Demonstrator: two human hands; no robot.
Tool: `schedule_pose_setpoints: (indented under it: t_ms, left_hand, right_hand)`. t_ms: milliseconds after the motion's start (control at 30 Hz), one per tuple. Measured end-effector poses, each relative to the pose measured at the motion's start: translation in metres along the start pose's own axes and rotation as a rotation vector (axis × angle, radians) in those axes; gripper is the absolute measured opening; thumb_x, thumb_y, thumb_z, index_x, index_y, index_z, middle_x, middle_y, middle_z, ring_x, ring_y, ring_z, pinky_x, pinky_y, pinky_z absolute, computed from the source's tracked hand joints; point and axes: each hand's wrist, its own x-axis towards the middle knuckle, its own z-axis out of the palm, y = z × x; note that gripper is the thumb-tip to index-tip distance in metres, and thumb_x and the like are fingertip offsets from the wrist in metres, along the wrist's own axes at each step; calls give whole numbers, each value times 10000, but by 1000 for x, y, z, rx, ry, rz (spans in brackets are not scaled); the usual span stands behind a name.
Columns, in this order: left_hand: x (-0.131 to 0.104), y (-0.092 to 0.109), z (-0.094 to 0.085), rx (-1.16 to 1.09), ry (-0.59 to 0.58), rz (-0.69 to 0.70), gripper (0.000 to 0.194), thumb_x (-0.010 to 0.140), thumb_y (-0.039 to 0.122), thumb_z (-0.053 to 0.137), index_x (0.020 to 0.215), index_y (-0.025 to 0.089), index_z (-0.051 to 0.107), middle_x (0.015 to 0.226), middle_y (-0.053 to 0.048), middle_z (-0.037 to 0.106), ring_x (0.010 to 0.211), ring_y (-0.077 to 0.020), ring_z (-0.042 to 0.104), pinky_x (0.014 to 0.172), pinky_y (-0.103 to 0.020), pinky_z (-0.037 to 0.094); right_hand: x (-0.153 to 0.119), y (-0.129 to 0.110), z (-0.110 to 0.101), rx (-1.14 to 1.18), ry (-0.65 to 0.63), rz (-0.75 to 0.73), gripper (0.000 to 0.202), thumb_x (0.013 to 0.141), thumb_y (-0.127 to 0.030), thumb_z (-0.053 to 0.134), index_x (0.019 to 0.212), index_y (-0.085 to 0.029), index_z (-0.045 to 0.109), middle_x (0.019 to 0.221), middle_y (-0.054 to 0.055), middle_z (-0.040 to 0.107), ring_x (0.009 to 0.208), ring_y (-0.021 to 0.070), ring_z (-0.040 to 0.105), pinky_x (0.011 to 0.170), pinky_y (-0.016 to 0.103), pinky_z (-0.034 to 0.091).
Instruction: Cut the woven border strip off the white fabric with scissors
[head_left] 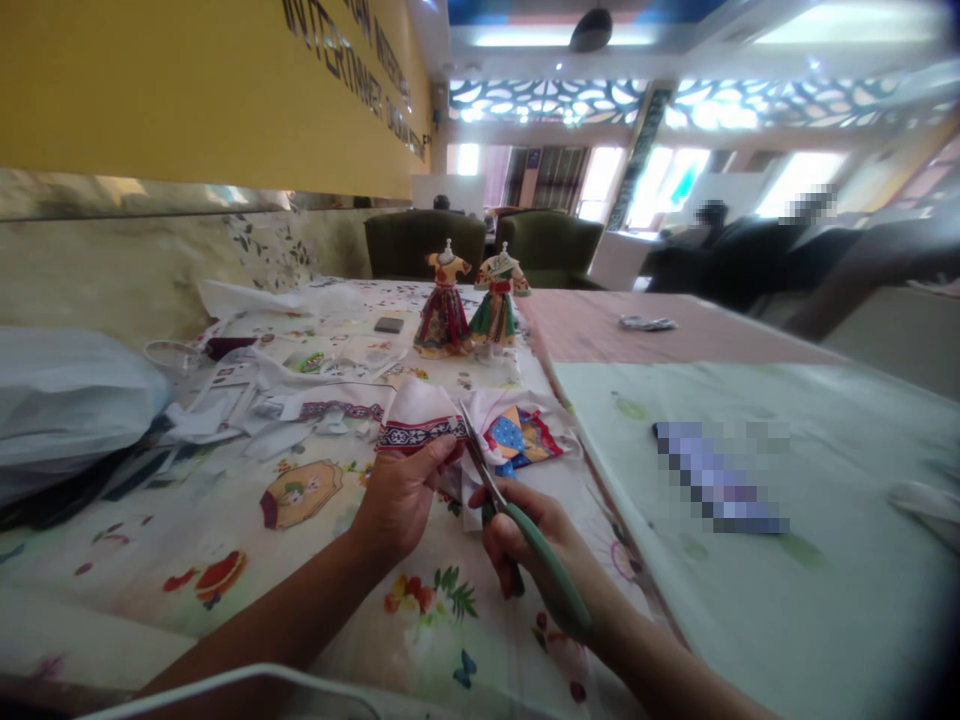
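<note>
Over a floral tablecloth (401, 660), the left hand (401, 500) is pinching banded fabric (421, 408) at its twelve o'clock, the right hand (559, 527) gripping scissors (547, 572).

Head view, facing forward and down
It looks along the table (405, 660), left hand (397, 500) and right hand (559, 525) close, armchairs (427, 242) farther off.

Open bench (750, 620) to the right of my right hand (574, 555), a blurred purple item (712, 478) lying across it, scissors (534, 540) crossing the gap to my left hand (397, 495), two small dressed figures (444, 315) standing beyond, paper scraps (214, 415) and a bulky white bag (75, 400) crowding my left.
</note>
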Motion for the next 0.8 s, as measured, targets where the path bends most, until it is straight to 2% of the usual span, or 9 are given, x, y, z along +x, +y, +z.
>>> schedule_pose_setpoints:
  t_ms: [433, 633, 800]
  left_hand:
    - [-2, 1, 3, 46, 26, 37, 261, 520, 184, 957, 688, 157, 759, 703, -7, 778, 708, -131, 714, 764, -227, 595]
    - [-2, 1, 6, 36, 6, 43, 257, 527, 183, 948, 707, 168, 764, 712, -1, 779, 702, -127, 712, 756, -232, 597]
    - [-2, 2, 8, 52, 37, 23, 264, 497, 187, 956, 680, 164, 767, 695, -7, 777, 693, -126, 710, 739, -220, 593]
  right_hand:
    - [2, 1, 0, -24, -6, 11, 700, 732, -787, 724, 1005, -151, 617, 588, -74, 513, 445, 87, 465, 428, 203, 395]
    - [1, 2, 1, -15, -1, 16, 659, 756, -764, 723, 981, -156, 607, 581, -79, 496, 443, 84, 466, 424, 197, 389]
    - [0, 1, 2, -17, 7, 21, 666, 748, -776, 715, 973, -157, 610, 558, -89, 476, 423, 81, 450, 406, 196, 382]
